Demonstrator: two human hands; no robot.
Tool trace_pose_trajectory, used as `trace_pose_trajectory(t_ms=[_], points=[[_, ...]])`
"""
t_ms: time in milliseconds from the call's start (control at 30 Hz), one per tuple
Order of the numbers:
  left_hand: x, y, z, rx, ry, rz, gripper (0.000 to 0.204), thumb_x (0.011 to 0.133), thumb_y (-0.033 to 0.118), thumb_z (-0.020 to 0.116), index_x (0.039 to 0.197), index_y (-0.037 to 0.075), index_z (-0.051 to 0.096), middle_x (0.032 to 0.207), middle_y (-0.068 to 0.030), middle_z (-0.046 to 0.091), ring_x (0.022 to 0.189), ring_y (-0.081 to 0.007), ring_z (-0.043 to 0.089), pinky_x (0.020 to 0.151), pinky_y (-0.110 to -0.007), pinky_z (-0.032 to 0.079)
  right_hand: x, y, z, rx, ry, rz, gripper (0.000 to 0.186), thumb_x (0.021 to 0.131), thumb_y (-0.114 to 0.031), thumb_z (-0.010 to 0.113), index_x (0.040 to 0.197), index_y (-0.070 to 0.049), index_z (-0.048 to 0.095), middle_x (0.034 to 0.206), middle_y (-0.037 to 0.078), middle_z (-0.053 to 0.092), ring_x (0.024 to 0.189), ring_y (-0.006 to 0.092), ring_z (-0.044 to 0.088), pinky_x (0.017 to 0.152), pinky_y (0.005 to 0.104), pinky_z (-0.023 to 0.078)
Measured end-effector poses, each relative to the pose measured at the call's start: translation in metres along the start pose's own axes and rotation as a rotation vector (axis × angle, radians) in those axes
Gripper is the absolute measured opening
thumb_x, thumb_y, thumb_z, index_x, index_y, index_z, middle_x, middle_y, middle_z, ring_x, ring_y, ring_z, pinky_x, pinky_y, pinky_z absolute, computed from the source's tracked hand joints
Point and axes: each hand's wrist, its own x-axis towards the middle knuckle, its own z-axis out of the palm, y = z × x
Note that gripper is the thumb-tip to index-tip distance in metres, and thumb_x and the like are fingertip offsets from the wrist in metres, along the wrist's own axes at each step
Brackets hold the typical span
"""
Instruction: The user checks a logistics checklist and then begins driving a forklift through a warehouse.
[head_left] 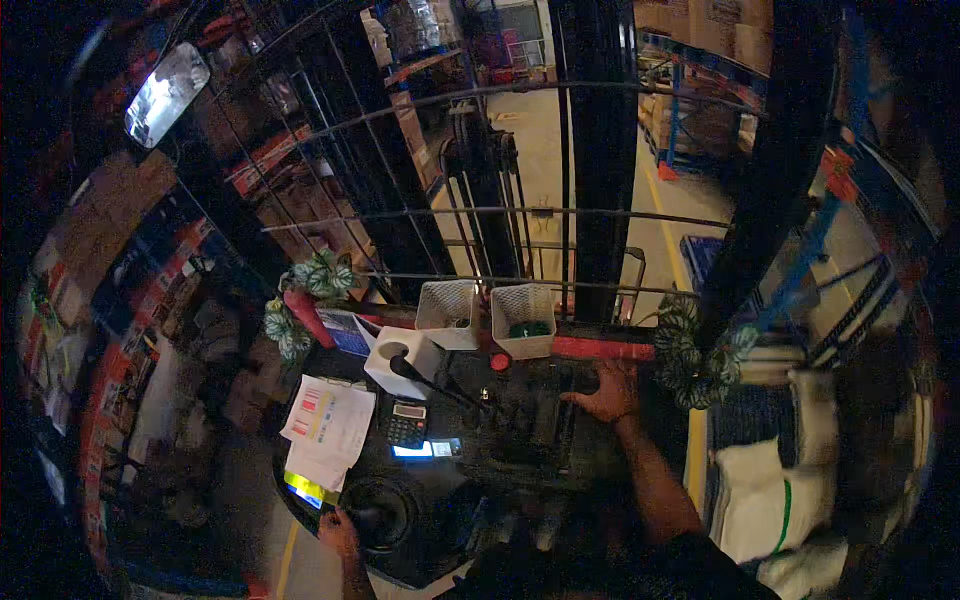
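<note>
My left hand (340,536) is at the left rim of a black steering wheel (408,520), its fingers bent round the edge; dim light blurs the grip. Just above that hand, a yellow item with a lit blue part (305,490) sticks out under printed paper sheets (328,425). On the right of the dark dashboard, my right hand (612,394) lies with its thumb out to the left and its fingers apart, beside the red strip (600,348). Nothing shows in it. Between the hands are a calculator (407,426) and a phone with a lit screen (426,449).
Two white baskets (448,314) and a white tissue box (402,362) stand along the dashboard. Leafy plants (690,355) flank it. Ahead are a bar guard (500,211) and a dark lift mast (602,180). Racks (680,110) and pale sacks (755,500) are outside.
</note>
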Motion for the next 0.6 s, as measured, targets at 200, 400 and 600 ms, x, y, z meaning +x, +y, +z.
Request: trace_pose_trajectory(t_ms=[200,400,600], points=[[-0.028,-0.001,-0.010,-0.072,-0.023,-0.078,0.038,0.091,0.035,0.077,0.076,0.001,0.072,0.073,-0.0184,0.067,0.067,-0.0393,0.067,0.066,-0.053,0.053,0.002,0.000,-0.003,0.007,-0.135,0.035,0.108,0.067,-0.085,0.079,0.137,-0.004,0.066,0.149,0.019,0.056,0.150,0.0405,0.040,0.126,0.0626,0.020],[-0.043,0.017,-0.029,-0.147,-0.213,-0.227,0.032,0.088,0.032,0.079,0.085,0.001,0.073,0.083,-0.0187,0.070,0.075,-0.0409,0.068,0.070,-0.052,0.054,0.000,0.000,-0.012,0.045,-0.169,-0.095,0.119,0.061,-0.090,0.077,0.146,-0.009,0.060,0.157,0.022,0.050,0.150,0.0422,0.040,0.126,0.0650,0.018],[-0.073,0.067,-0.056,-0.332,-0.125,0.013,0.028,0.085,0.029,0.079,0.079,0.002,0.073,0.076,-0.0174,0.068,0.074,-0.0398,0.067,0.068,-0.053,0.052,-0.002,0.005,-0.018,-0.057,-0.217,-0.174,0.123,0.054,-0.092,0.079,0.144,-0.011,0.062,0.154,0.024,0.051,0.150,0.0461,0.038,0.127,0.0646,0.018]])
